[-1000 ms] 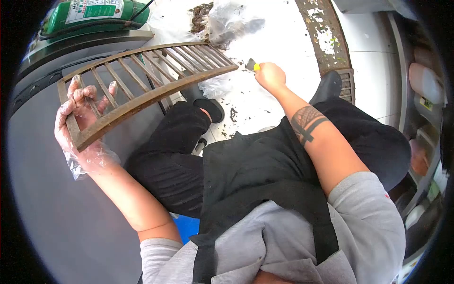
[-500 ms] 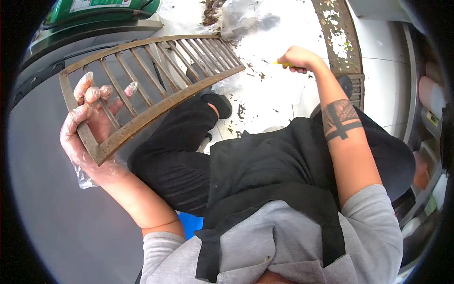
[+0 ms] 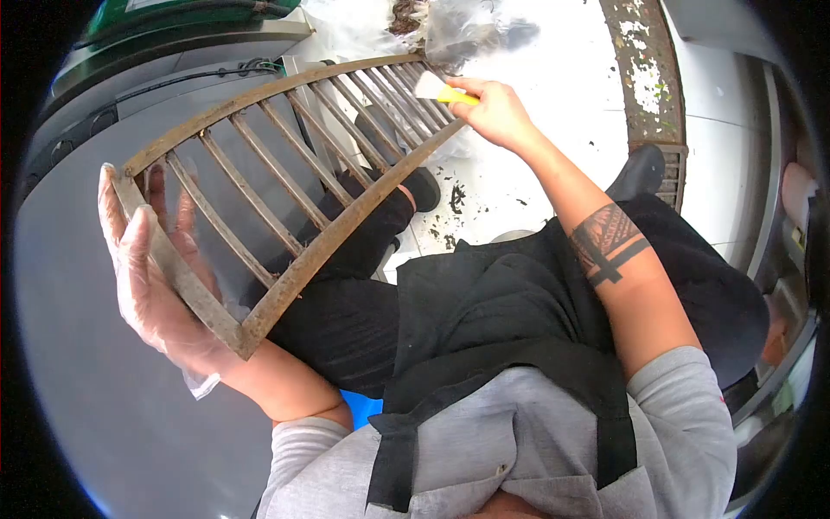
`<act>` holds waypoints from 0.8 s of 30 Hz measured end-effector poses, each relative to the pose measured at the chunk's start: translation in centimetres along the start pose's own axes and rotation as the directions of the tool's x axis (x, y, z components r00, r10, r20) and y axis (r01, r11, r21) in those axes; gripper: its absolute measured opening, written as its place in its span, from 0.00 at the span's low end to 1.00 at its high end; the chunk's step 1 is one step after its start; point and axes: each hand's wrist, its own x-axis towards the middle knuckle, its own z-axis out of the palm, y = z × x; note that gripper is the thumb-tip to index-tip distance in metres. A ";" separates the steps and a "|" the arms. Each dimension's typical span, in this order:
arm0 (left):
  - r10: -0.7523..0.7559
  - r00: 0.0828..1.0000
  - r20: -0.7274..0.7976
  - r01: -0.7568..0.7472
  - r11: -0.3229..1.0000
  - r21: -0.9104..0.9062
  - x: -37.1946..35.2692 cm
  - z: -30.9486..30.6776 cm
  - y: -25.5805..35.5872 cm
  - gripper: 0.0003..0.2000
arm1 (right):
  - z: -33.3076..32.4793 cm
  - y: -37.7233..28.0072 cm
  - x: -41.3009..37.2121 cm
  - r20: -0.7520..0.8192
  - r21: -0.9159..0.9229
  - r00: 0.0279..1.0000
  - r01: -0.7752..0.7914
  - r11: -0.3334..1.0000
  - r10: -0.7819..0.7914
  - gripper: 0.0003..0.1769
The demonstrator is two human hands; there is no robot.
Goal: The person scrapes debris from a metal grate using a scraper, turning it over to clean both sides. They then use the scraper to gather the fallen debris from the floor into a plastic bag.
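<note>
A long curved metal grate [image 3: 298,270] with several crossbars tilts up over my left knee. My left hand [image 3: 160,259], in a clear plastic glove, holds its near left end, with the thumb outside the end bar and other fingers behind the frame. Bare and closed, my right hand [image 3: 493,108] grips the yellow handle of a brush [image 3: 437,91] with pale bristles. The brush is at the far right end of the grate, over its bars. Whether the bristles touch the metal I cannot tell.
Dark scraps [image 3: 456,199] lie on the white floor. A clear plastic bag [image 3: 458,35] sits beyond the grate. At the right runs a dirty floor drain [image 3: 644,78]. A grey surface [image 3: 95,346] fills the left side, with a green container [image 3: 104,17] behind it.
My right hand has moved left with the brush, to the grate's far end. My left hand has shifted its hold, and the near end of the grate has moved down and right.
</note>
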 end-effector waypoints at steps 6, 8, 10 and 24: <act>0.026 1.000 0.002 -0.025 0.990 -0.139 1.0 0.4 -0.7 0.25 | -0.5 -5.4 -0.5 0.210 -0.395 0.977 0.130 0.909 -0.049 0.21; 0.036 0.998 0.048 -0.026 0.981 -0.191 1.3 0.5 -0.9 0.23 | 0.6 -5.9 -1.2 0.190 -0.533 0.968 0.242 0.811 -0.163 0.16; 0.169 0.979 0.116 -0.155 0.981 -0.121 0.6 0.4 -0.8 0.22 | 2.1 -6.0 -0.1 0.158 -0.551 0.968 0.248 0.797 -0.193 0.14; 0.166 0.972 0.164 -0.154 0.985 -0.083 1.8 1.5 -1.1 0.26 | 2.0 -8.6 4.4 0.327 -0.649 0.929 0.353 0.674 -0.171 0.11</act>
